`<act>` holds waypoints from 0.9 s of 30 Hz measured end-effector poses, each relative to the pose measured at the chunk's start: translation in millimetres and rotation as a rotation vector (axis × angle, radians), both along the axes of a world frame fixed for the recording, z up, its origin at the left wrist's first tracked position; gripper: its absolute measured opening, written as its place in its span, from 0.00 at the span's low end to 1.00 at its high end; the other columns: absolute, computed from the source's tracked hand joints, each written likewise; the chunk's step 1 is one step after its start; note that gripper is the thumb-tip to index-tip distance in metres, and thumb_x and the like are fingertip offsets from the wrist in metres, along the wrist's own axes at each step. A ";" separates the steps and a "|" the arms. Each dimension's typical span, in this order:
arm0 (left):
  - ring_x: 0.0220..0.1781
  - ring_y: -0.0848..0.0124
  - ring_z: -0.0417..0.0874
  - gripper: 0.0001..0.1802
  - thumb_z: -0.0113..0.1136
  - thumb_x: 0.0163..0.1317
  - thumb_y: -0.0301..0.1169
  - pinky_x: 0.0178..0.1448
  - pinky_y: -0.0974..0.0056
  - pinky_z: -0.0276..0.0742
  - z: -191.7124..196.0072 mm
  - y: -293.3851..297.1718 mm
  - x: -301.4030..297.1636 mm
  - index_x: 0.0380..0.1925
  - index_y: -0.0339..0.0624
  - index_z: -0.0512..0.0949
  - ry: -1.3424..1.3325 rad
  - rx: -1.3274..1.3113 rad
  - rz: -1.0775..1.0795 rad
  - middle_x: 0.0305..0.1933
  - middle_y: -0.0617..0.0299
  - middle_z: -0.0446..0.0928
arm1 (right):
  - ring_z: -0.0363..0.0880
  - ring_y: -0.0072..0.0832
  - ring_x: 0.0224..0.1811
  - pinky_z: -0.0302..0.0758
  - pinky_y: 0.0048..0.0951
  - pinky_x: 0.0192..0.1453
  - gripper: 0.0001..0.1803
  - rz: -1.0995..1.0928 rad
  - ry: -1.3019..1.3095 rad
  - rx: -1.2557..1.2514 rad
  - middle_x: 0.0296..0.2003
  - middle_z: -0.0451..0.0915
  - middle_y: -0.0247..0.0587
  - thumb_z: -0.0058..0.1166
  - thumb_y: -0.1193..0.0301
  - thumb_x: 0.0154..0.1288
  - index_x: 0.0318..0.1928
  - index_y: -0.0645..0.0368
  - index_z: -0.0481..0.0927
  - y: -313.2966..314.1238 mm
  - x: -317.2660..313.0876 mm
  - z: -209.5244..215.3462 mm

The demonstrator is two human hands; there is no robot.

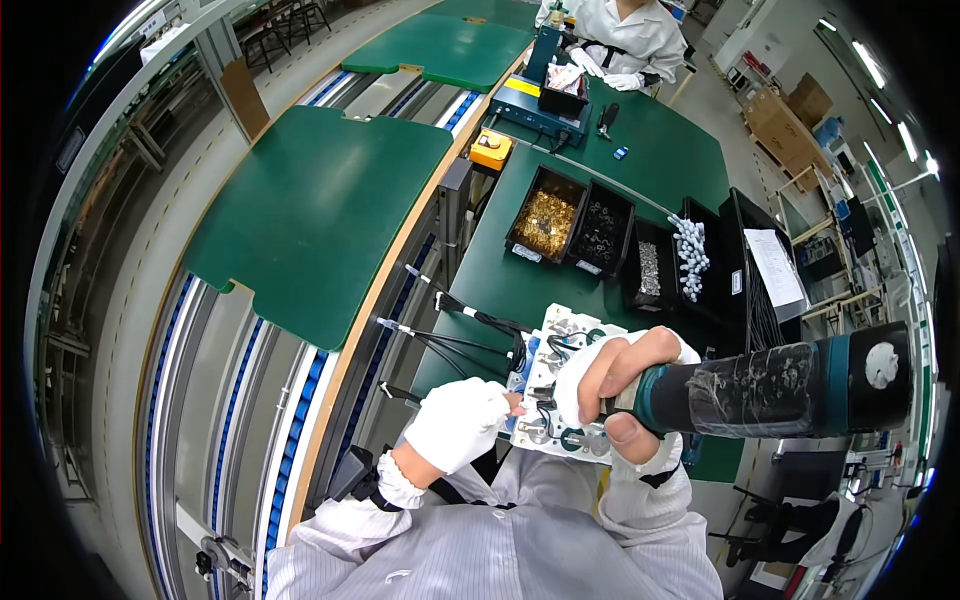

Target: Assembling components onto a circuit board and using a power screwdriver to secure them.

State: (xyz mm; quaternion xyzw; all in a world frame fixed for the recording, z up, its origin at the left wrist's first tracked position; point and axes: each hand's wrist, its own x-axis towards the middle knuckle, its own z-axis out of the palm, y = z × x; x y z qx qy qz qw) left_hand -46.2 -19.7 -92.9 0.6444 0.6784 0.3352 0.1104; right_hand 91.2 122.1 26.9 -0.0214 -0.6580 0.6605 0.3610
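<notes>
My right hand (620, 385), in a white glove with bare fingertips, is wrapped round a black and teal power screwdriver (760, 390). The tool's body extends to the right; its tip is hidden behind my hand. In front of me lies a white fixture block (556, 327) with blue parts, dark loops of wire and metal pieces on it. My left hand (462, 425), gloved likewise, is at the block's left edge. Its fingertips are pinched together there, and what they hold is too small to tell. Black cables (455, 340) with pale ends run leftward from the block.
Beyond the block stand black bins of brass-coloured parts (545, 222), black parts (603, 228), silver parts (650, 268) and grey-white pieces (690, 255). A yellow button box (491, 149) is by the conveyor, which carries green boards (320, 215). Across the bench sits a co-worker (625, 45).
</notes>
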 end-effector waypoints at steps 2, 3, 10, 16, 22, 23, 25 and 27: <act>0.35 0.60 0.85 0.11 0.67 0.62 0.31 0.38 0.58 0.81 0.5 -0.8 -1.1 0.44 0.53 0.89 0.051 -0.023 -0.023 0.33 0.62 0.85 | 0.77 0.21 0.23 0.78 0.23 0.32 0.20 -0.012 -0.022 0.123 0.23 0.81 0.43 0.68 0.64 0.65 0.41 0.58 0.69 2.7 0.6 -3.6; 0.35 0.60 0.85 0.12 0.67 0.61 0.30 0.38 0.58 0.81 -3.2 -1.0 -1.8 0.45 0.53 0.88 0.040 0.017 -0.034 0.33 0.63 0.84 | 0.77 0.21 0.23 0.78 0.23 0.32 0.20 -0.011 -0.022 0.122 0.23 0.81 0.43 0.68 0.64 0.65 0.41 0.58 0.69 2.2 -0.2 -4.5; 0.34 0.59 0.84 0.12 0.64 0.58 0.27 0.38 0.56 0.80 -9.0 0.5 -4.5 0.41 0.52 0.86 0.034 0.098 -0.068 0.31 0.63 0.82 | 0.76 0.19 0.24 0.75 0.20 0.33 0.21 0.001 -0.082 0.185 0.24 0.80 0.40 0.70 0.63 0.64 0.41 0.56 0.68 2.5 -2.2 -6.1; 0.33 0.59 0.82 0.07 0.62 0.59 0.26 0.37 0.55 0.80 -11.4 3.3 -4.8 0.36 0.51 0.83 0.019 0.152 -0.077 0.30 0.62 0.79 | 0.75 0.20 0.23 0.74 0.20 0.32 0.20 0.081 -0.134 0.351 0.23 0.79 0.38 0.69 0.65 0.63 0.41 0.56 0.68 9.4 -8.6 -6.6; 0.34 0.59 0.82 0.08 0.64 0.59 0.27 0.38 0.55 0.80 -14.0 3.3 -7.9 0.39 0.53 0.83 -0.004 0.170 -0.081 0.30 0.62 0.79 | 0.78 0.25 0.22 0.75 0.23 0.31 0.15 0.196 -0.226 0.126 0.23 0.83 0.35 0.67 0.70 0.55 0.18 0.56 0.74 18.1 -18.7 1.4; 0.34 0.59 0.82 0.08 0.64 0.59 0.27 0.38 0.55 0.80 -14.3 2.8 -8.1 0.39 0.53 0.83 -0.005 0.174 -0.072 0.30 0.62 0.79 | 0.77 0.23 0.22 0.75 0.22 0.31 0.11 0.178 -0.165 0.099 0.23 0.81 0.34 0.65 0.70 0.57 0.26 0.57 0.75 14.9 -19.0 -2.2; 0.36 0.59 0.83 0.09 0.64 0.59 0.27 0.40 0.56 0.80 -13.9 2.4 -6.9 0.39 0.53 0.84 -0.013 0.148 -0.093 0.32 0.63 0.80 | 0.76 0.22 0.22 0.74 0.22 0.31 0.12 0.154 -0.107 0.061 0.23 0.80 0.34 0.66 0.70 0.57 0.31 0.58 0.74 4.2 -14.7 -6.4; 0.36 0.60 0.83 0.09 0.64 0.59 0.27 0.40 0.56 0.80 -8.4 4.9 -5.2 0.39 0.53 0.84 -0.002 0.153 -0.103 0.32 0.63 0.80 | 0.74 0.19 0.24 0.73 0.22 0.32 0.20 0.151 -0.035 0.075 0.24 0.78 0.35 0.69 0.69 0.58 0.43 0.59 0.70 8.0 -9.5 -12.7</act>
